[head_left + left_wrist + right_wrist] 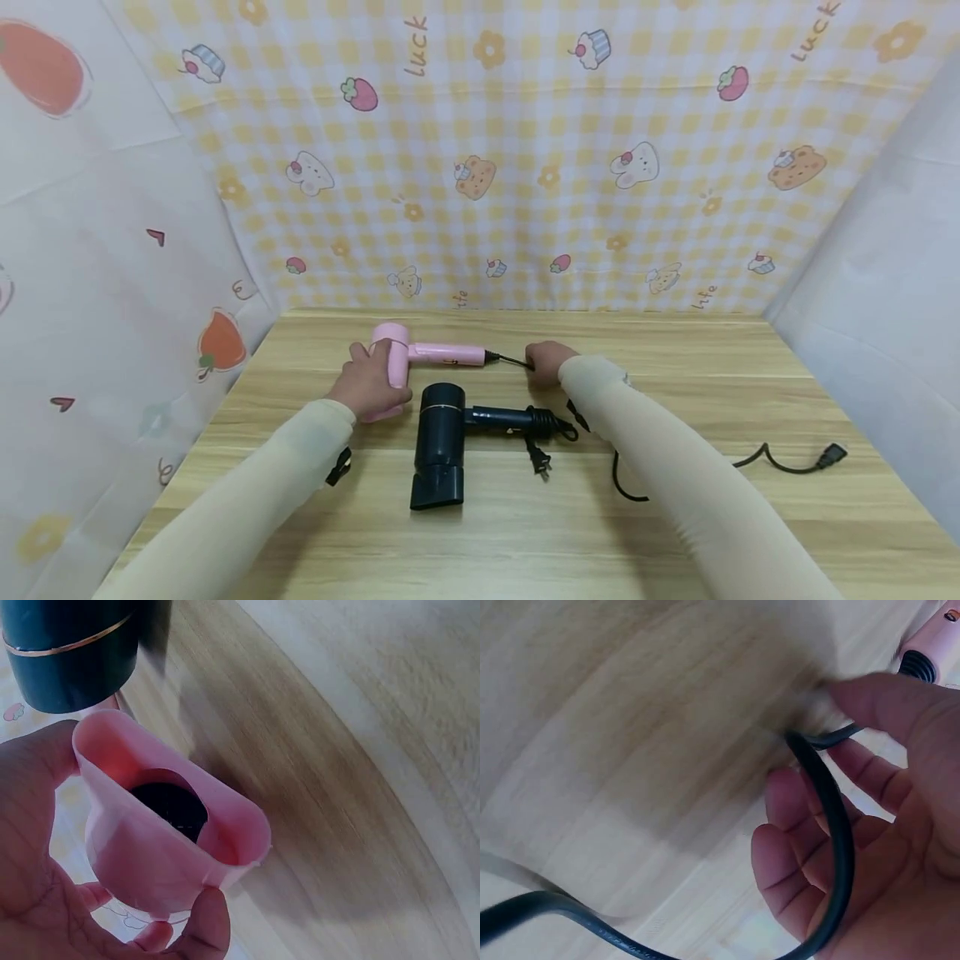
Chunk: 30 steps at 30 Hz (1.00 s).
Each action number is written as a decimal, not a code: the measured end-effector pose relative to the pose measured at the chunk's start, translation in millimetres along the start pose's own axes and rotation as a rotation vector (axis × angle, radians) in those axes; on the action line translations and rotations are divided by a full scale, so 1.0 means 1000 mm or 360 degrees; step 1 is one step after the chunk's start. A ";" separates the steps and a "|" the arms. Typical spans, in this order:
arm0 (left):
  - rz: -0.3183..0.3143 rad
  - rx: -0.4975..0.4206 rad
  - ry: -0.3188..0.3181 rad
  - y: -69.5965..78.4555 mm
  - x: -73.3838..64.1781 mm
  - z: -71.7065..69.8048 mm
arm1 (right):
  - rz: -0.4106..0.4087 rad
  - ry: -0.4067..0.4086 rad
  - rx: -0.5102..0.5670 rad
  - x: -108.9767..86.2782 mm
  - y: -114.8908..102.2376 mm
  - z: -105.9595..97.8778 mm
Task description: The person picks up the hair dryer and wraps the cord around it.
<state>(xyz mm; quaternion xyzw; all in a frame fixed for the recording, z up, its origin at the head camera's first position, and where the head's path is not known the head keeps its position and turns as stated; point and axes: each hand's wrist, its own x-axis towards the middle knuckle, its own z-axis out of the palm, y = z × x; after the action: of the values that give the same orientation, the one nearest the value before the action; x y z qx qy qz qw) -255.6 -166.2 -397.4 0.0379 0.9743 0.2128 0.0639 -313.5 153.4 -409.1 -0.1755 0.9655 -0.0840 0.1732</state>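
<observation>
The pink hair dryer (448,354) lies toward the back of the counter (525,542), left of the middle in my head view, its handle pointing right and its barrel aimed back toward me. I see the left hand (367,383) clamped across that barrel; the left wrist view gives me the thumb on one end of the flat pink nozzle (146,862) and the fingers under the other side, with a dark round opening inside the slot.

From the handle's end a black cord (513,361) leads to the right hand (547,364). In the right wrist view I find its fingers curled about the cord, which bends in a loop across the palm; blur at the fingertips means I cannot tell how firmly it is pinched. The two hands are well apart.

Nearer me, just in front of the pink one, a dark hair dryer (440,433) lies parallel, handle also to the right, its own cord bunched at the handle end and its two-pin plug (538,458) on the wood. Past the right sleeve (697,475), a black connector (831,456) ends a wavy length of cord. A yellow checked cloth (525,225) hangs behind everything.
</observation>
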 end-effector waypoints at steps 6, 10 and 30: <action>-0.0025 0.0012 -0.0003 0.006 -0.004 -0.001 | -0.0012 0.0035 0.0028 0.001 0.003 0.005; -0.0046 0.0030 -0.0024 0.009 -0.006 -0.002 | -0.0010 0.0030 0.0056 0.002 0.002 0.007; 0.0166 0.0235 -0.0062 0.009 0.039 -0.002 | 0.0032 0.0157 0.0285 0.001 0.007 0.009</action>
<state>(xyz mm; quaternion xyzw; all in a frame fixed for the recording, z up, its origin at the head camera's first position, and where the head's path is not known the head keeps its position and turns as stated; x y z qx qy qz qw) -294.1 -154.6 -395.9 0.0972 0.9826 0.1425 0.0688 -313.3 158.2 -419.5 -0.1453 0.9632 -0.1767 0.1413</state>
